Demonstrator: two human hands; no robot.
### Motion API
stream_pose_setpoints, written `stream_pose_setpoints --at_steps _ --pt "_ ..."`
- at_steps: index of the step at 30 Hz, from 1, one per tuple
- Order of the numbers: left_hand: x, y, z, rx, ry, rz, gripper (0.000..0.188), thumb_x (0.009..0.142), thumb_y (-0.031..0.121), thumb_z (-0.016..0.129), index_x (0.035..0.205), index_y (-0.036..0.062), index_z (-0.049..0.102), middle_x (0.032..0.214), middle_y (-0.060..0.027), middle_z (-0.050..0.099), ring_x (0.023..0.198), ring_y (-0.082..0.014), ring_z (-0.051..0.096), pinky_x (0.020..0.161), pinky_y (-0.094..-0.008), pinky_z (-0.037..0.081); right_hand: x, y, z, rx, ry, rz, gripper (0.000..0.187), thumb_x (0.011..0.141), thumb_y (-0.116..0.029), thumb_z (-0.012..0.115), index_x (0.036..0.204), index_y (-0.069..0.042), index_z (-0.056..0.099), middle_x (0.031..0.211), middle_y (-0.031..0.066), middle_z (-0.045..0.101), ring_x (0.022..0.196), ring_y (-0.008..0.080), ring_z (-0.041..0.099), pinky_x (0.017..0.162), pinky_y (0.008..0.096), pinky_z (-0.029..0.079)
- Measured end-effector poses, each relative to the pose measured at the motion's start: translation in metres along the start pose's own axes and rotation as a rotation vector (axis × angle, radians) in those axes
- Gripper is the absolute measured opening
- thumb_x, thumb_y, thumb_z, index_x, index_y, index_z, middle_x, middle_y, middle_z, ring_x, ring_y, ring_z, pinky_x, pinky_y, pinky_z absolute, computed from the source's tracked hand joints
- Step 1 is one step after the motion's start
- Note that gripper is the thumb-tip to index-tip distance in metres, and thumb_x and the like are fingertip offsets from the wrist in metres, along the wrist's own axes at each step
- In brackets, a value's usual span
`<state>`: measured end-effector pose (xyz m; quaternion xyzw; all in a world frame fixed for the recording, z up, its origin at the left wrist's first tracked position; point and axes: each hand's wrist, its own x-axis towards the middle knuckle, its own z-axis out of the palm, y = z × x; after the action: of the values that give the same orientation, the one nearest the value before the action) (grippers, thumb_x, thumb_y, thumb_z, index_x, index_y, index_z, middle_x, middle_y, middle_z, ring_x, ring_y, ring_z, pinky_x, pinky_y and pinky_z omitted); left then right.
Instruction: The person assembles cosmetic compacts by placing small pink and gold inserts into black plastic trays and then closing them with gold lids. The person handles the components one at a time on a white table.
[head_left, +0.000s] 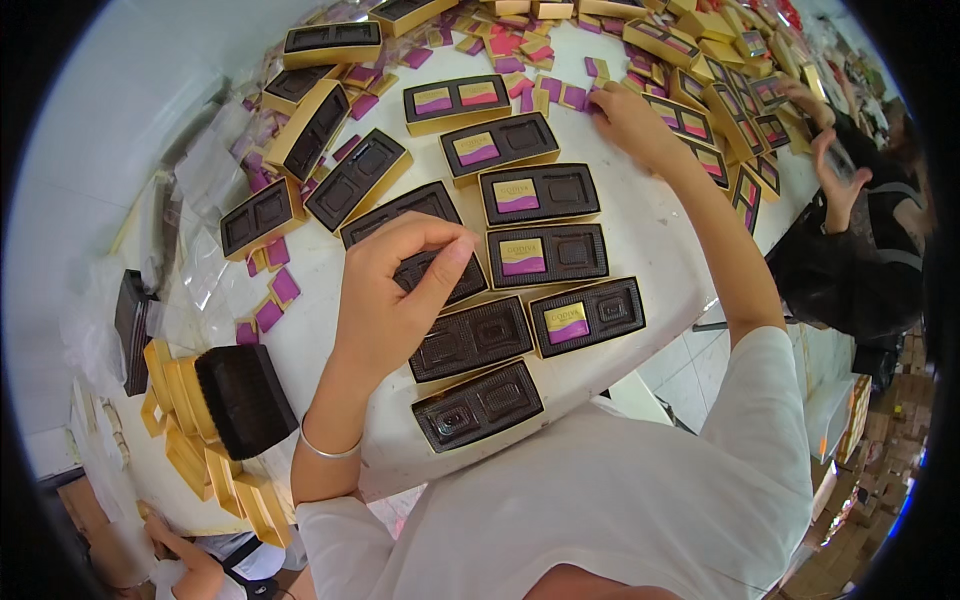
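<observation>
My left hand (pixel 395 290) hovers over the nearer boxes, thumb and fingertips pressed together. Whatever it may hold is hidden. Beneath it, a gold-edged box (pixel 440 265) with a dark two-well tray is partly covered. My right hand (pixel 635 125) reaches to the far side, fingers curled down by small purple-and-gold wrapped squares (pixel 572 97); its fingertips are partly hidden. In the right-hand column, several boxes, such as this one (pixel 541 194), carry one wrapped square in the left well. A farther box (pixel 456 104) has both wells filled. Two near-left boxes (pixel 472 338) have bare wells.
More boxes (pixel 357 178) and scattered squares (pixel 285 285) lie at the left. Filled boxes (pixel 690 122) crowd the far right, beside another person's hands (pixel 835 175). A black brush (pixel 245 400) and gold sleeves (pixel 185 440) lie lower left. Another person's arm (pixel 185 550) shows below.
</observation>
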<state>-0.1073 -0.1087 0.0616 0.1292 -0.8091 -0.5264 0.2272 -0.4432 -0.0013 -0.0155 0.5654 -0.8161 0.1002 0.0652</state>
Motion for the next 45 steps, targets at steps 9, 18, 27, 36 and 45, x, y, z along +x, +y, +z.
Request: stream_pose_setpoints --at_steps 9,18,27,36,45 --pt "0.007 -0.005 -0.008 -0.049 0.060 0.004 0.013 0.086 0.008 0.060 0.092 -0.0021 0.063 0.085 -0.0078 0.064 0.079 -0.0138 0.061 0.074 -0.0249 0.048 0.000 0.001 -0.025 0.699 -0.083 0.285 0.025 0.082 -0.013 0.059 0.104 0.000 0.058 0.099 0.0121 0.063 0.093 0.0202 0.060 0.080 0.0324 0.048" --pt "0.004 -0.002 -0.016 -0.129 0.153 0.028 0.047 0.080 0.004 0.066 0.124 0.0037 0.049 0.107 -0.0076 0.053 0.080 -0.0090 0.055 0.071 -0.0211 0.045 -0.010 -0.155 -0.054 2.227 -0.634 0.115 0.039 0.090 -0.028 0.050 0.117 0.001 0.050 0.109 0.0196 0.059 0.095 0.0269 0.062 0.086 0.0368 0.049" --pt "0.013 -0.028 -0.067 -0.398 0.396 -0.059 0.025 0.080 0.002 0.063 0.103 -0.0007 0.055 0.083 -0.0080 0.062 0.071 -0.0111 0.061 0.062 -0.0215 0.049 0.034 -0.234 -0.060 1.758 -0.433 -0.033 0.026 0.090 -0.015 0.056 0.108 0.002 0.056 0.092 0.0092 0.063 0.079 0.0141 0.062 0.077 0.0267 0.051" --pt "0.015 -0.030 -0.080 -0.529 0.368 -0.225 0.029 0.084 0.014 0.061 0.108 0.0018 0.049 0.084 -0.0078 0.062 0.076 -0.0170 0.063 0.069 -0.0270 0.050 0.084 -0.234 -0.048 1.066 -0.143 -0.542 0.023 0.088 -0.011 0.058 0.111 -0.005 0.059 0.091 0.0005 0.059 0.083 0.0058 0.053 0.066 0.0213 0.043" --pt "0.018 -0.063 -0.081 -0.274 0.466 -0.345 0.022 0.087 0.019 0.059 0.099 0.0025 0.054 0.085 -0.0090 0.065 0.074 -0.0172 0.064 0.067 -0.0293 0.049 0.072 -0.244 -0.037 0.549 0.056 -0.686 0.039 0.077 -0.009 0.066 0.114 -0.005 0.055 0.098 0.0141 0.060 0.093 0.0322 0.057 0.076 0.0375 0.048"
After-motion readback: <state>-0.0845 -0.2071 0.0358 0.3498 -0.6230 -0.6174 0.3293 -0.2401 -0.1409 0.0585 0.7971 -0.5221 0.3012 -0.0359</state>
